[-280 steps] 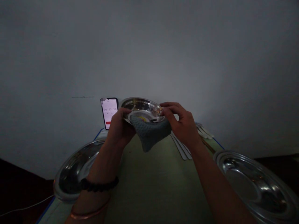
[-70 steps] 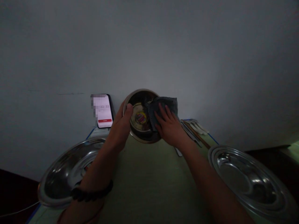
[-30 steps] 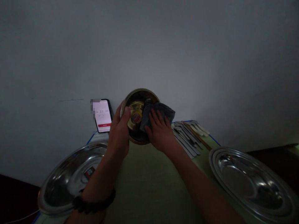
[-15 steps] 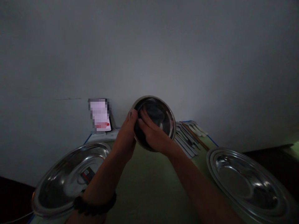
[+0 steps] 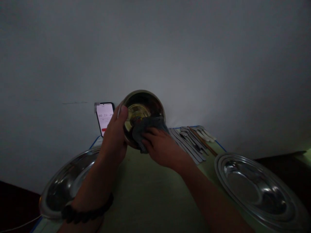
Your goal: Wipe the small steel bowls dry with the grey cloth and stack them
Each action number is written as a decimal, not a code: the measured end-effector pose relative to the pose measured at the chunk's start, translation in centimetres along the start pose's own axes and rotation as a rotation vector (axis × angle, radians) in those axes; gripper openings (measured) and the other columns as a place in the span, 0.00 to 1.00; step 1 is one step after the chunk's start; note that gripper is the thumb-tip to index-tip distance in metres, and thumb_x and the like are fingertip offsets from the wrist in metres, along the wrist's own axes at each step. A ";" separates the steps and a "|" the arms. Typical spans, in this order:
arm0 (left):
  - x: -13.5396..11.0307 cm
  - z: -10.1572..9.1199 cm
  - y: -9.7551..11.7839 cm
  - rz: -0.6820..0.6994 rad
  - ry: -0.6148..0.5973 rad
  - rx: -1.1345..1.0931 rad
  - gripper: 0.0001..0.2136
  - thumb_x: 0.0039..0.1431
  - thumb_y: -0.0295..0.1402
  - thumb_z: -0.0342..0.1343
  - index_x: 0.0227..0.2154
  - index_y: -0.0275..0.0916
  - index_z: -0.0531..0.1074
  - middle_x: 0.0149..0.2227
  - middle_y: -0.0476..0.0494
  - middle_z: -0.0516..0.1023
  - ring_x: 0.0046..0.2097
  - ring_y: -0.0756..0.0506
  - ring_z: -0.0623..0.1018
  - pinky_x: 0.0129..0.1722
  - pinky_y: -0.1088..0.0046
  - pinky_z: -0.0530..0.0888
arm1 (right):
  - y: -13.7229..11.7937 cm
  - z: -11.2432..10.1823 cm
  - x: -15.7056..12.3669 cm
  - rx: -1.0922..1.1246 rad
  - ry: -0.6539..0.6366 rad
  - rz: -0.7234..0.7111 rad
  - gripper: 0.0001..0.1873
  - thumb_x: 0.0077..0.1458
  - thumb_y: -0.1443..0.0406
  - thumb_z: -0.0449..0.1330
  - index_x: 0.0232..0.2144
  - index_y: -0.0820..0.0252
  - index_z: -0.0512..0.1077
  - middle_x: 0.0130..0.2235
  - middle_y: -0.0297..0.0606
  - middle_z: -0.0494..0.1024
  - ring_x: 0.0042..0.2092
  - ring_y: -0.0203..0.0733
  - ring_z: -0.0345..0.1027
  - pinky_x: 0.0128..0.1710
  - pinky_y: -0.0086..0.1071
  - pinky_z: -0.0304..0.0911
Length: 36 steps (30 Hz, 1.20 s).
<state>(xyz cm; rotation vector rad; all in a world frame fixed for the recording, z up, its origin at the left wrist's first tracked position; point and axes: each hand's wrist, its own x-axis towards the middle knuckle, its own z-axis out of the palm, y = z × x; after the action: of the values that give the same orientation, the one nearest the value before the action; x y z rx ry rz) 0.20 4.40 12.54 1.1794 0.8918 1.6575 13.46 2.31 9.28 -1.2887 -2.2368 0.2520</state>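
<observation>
Left hand (image 5: 113, 136) pinches a round, shiny metal bowl (image 5: 138, 110) above a flat green table (image 5: 145, 184); right hand (image 5: 162, 147), fingers bent, pinch unclear, presses grey textured cloth (image 5: 139, 132) inside. Lopsided pressure could dislodge the bowl.

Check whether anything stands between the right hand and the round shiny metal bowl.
Yes: a thin grey textured cloth lies between the right hand and the bowl, at its near side. Nothing visible separates the left hand from the bowl.
</observation>
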 end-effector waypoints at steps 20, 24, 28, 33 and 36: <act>-0.7 1.0 -1.0 -0.096 -0.110 0.021 0.18 0.60 0.46 0.52 0.49 0.45 0.73 0.45 0.46 0.81 0.54 0.40 0.75 0.53 0.62 0.74 | -0.4 0.7 0.4 -0.036 0.053 -0.015 0.31 0.63 0.66 0.42 0.66 0.70 0.44 0.69 0.45 0.43 0.70 0.47 0.31 0.68 0.49 0.38; -0.6 0.7 -1.3 -0.081 -0.092 0.034 0.16 0.58 0.46 0.55 0.45 0.46 0.74 0.47 0.47 0.79 0.54 0.40 0.75 0.53 0.63 0.74 | 0.6 1.6 0.3 -0.238 0.172 0.161 0.36 0.60 0.61 0.50 0.66 0.74 0.46 0.69 0.51 0.42 0.70 0.56 0.30 0.67 0.54 0.32; -0.3 0.2 -1.5 -0.087 -0.103 0.045 0.18 0.58 0.47 0.54 0.47 0.45 0.72 0.47 0.44 0.79 0.53 0.39 0.75 0.49 0.62 0.76 | 2.6 1.8 0.8 -0.307 0.280 0.216 0.38 0.58 0.63 0.51 0.66 0.71 0.44 0.70 0.47 0.39 0.70 0.55 0.28 0.66 0.55 0.35; 0.4 -0.4 -1.1 -0.076 -0.086 0.022 0.18 0.60 0.46 0.51 0.48 0.45 0.72 0.48 0.44 0.78 0.53 0.40 0.76 0.48 0.63 0.77 | 4.2 1.2 1.3 -0.272 0.352 0.290 0.37 0.58 0.68 0.48 0.66 0.77 0.41 0.69 0.54 0.36 0.70 0.55 0.29 0.65 0.52 0.42; 0.4 -0.4 -0.9 -0.078 -0.033 0.030 0.18 0.59 0.46 0.52 0.47 0.44 0.72 0.47 0.44 0.79 0.52 0.39 0.76 0.47 0.63 0.77 | 4.7 0.7 1.3 -0.188 0.270 0.331 0.35 0.59 0.65 0.49 0.64 0.81 0.45 0.66 0.64 0.50 0.67 0.60 0.45 0.61 0.52 0.51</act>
<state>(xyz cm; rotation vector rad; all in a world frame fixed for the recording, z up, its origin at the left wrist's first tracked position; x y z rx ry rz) -0.02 5.05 11.69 1.1743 0.9334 1.5626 16.09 5.91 7.22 -1.6843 -1.8502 -0.0155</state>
